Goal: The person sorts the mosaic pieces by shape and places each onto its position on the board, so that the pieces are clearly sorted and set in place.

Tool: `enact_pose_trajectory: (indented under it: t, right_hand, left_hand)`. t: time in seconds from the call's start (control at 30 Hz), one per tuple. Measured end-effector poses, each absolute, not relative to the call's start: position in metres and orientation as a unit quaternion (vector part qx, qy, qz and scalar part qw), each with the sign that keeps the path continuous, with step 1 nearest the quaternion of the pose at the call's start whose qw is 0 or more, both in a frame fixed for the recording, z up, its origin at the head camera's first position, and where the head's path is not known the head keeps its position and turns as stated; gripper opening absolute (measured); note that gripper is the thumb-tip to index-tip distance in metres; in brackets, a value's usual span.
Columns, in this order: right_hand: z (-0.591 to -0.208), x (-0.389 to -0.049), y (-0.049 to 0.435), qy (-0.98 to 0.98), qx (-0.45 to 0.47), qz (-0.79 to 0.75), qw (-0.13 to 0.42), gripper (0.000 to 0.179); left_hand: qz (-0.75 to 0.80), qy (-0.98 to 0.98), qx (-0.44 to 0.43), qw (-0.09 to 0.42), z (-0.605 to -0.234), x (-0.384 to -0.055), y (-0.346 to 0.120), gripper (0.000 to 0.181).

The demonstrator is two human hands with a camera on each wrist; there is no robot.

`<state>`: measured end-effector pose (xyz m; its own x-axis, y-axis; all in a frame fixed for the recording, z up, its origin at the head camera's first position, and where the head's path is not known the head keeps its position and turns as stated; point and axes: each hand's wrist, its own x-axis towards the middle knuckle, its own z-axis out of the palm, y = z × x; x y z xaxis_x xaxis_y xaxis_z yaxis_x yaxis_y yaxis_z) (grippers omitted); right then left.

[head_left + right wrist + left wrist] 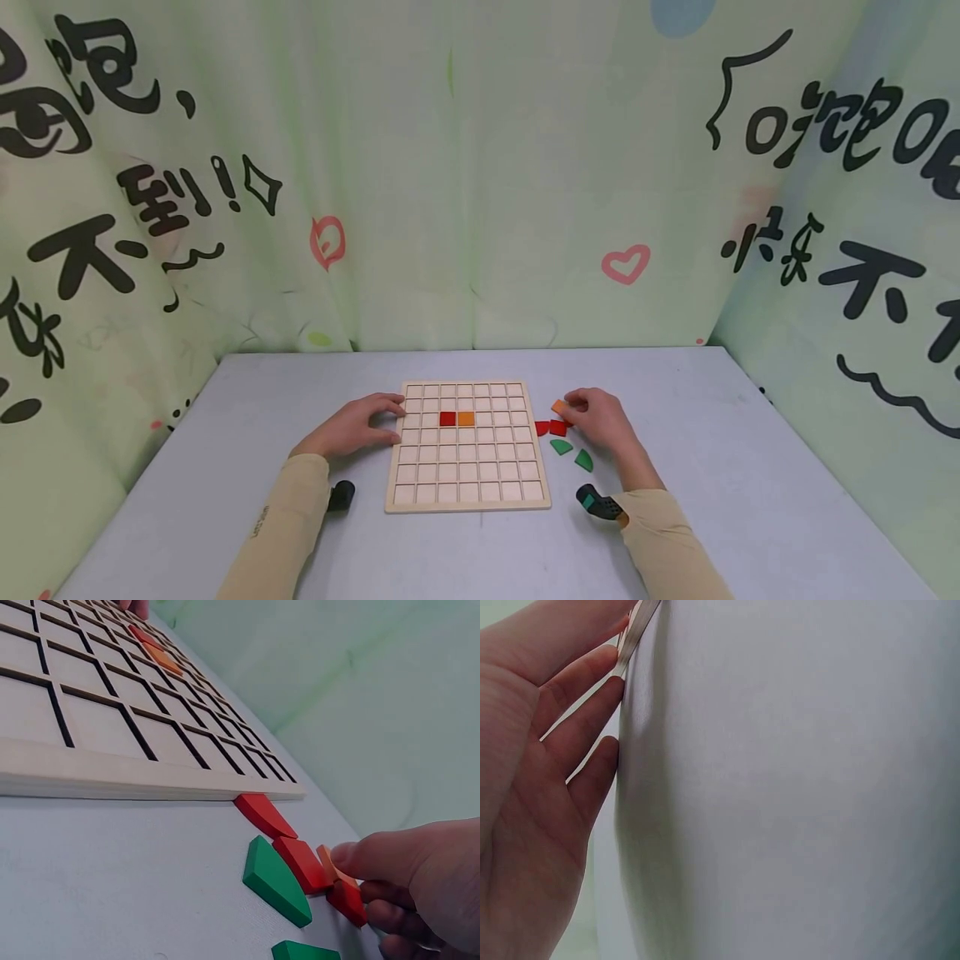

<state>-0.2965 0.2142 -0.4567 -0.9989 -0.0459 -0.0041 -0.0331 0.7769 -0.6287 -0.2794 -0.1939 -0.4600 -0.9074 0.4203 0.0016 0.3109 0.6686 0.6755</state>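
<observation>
A pale wooden grid board lies flat on the table. One red square tile and one orange square tile sit side by side in its cells. At the board's left edge, my left hand rests with its thumb and fingertips touching the frame; the left wrist view shows its fingers fairly straight. To the right of the board, my right hand pinches an orange tile at table level, the thumb against its edge. Fingers behind that tile are partly hidden. Three red pieces lie around it.
Two green curved-edge pieces lie nearer me, right of the board. A black wrist strap shows at the right sleeve, and a dark device at the left. A printed curtain stands behind the white table.
</observation>
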Motion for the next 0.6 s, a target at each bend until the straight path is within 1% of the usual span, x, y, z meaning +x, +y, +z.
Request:
enact_pose_trajectory:
  t: [0.23, 0.6]
  right_hand:
    - [-0.457, -0.296, 0.207, 0.946, -0.022, -0.323, -0.003, 0.036]
    - [-0.46, -0.295, 0.199, 0.951, -0.018, -0.306, -0.026, 0.03]
  left_hand:
    - [0.351, 0.913, 0.195, 0.077, -0.459, -0.279, -0.193, 0.035]
    - [0.35, 0.912, 0.198, 0.077, -0.46, -0.28, -0.194, 0.035]
